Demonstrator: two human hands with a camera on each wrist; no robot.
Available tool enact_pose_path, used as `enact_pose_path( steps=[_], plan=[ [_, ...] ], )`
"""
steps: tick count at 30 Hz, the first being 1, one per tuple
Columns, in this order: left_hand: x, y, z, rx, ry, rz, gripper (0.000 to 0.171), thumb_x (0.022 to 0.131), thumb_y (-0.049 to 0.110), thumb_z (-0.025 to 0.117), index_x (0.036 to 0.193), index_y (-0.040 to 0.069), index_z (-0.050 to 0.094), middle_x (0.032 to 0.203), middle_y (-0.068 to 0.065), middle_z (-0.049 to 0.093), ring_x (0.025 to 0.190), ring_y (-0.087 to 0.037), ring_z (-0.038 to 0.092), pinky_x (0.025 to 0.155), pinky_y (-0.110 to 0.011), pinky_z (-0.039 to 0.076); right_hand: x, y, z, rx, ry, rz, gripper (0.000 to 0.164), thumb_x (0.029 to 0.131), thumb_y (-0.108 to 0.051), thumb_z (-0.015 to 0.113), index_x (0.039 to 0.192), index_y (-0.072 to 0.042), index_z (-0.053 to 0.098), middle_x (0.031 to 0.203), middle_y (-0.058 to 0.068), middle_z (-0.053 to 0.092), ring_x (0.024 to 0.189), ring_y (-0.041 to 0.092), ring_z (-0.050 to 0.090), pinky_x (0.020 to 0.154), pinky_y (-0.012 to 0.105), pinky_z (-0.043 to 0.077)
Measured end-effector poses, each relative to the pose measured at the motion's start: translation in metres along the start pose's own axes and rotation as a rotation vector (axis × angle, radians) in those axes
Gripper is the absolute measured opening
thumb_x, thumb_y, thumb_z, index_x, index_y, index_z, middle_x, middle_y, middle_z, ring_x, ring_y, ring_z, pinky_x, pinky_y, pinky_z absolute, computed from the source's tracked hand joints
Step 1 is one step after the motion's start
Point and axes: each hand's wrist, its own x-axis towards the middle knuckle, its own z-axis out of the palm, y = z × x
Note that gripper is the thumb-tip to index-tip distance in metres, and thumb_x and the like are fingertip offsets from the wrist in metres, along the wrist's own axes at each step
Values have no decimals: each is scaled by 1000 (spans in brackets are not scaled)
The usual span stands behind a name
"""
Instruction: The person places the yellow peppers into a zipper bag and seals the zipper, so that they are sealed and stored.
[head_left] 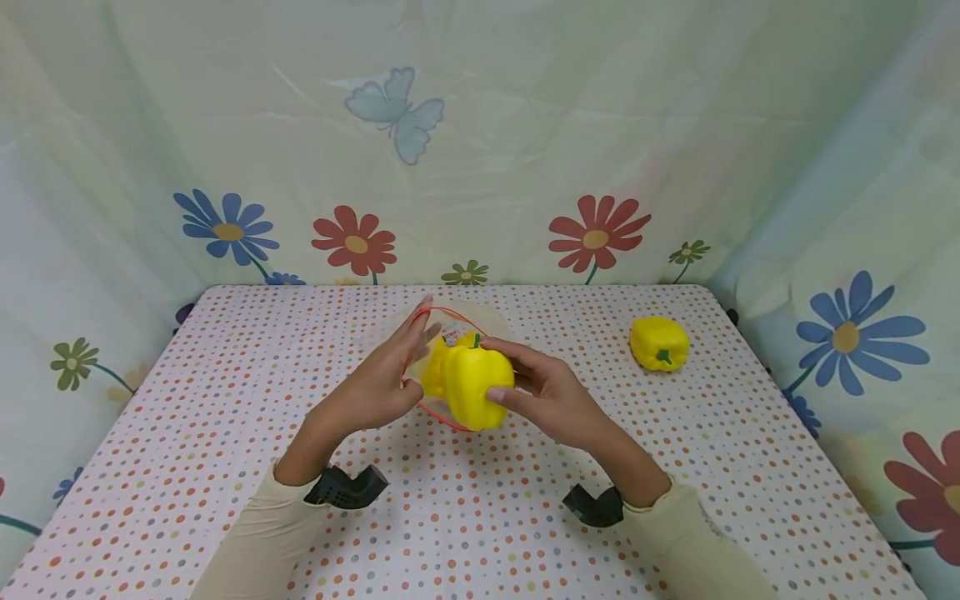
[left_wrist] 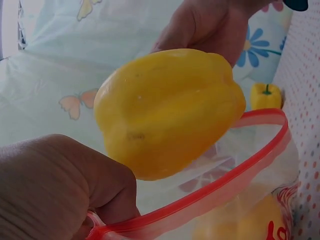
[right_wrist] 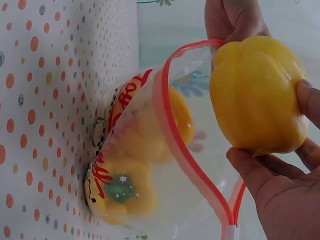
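My right hand (head_left: 551, 392) grips a yellow bell pepper (head_left: 480, 387) between thumb and fingers, at the mouth of a clear zip bag (right_wrist: 165, 100) with a red rim. The rim is spread wide. On the bag's left side, my left hand (head_left: 386, 379) holds the red edge, the thumb bent against it and the fingers stretched up along the far side. Through the printed film in the right wrist view, a yellow pepper with a green stem (right_wrist: 120, 187) lies at the bottom of the bag, and another yellow pepper (right_wrist: 182, 117) shows beside it.
Another yellow bell pepper (head_left: 660, 343) lies on the right part of the table. The table (head_left: 450, 525) has a dotted cloth, and a flowered curtain (head_left: 495, 150) hangs behind its far edge. A white slider (right_wrist: 231, 232) sits on the bag's red zip.
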Motion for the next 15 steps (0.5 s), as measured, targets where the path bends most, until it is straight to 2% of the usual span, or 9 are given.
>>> enact_pose_path(
  steps=[8,15],
  plan=[
    [-1,1,0,-3,5,21,94,80,-22,46,156,8,0,162,-5,-3,140,-31,32,90,-38,49,7,4,3,-33,-12,20,55,91,-5,65,143,-6,48,141,8,50,114,24,58,94,37,48],
    [-1,-1,-1,-15,5,5,95,80,-22,45,157,12,-1,162,-2,0,138,-35,34,85,-39,53,11,8,2,-87,39,53,54,91,-7,66,142,-4,47,141,8,49,116,24,57,94,35,47]
  ],
)
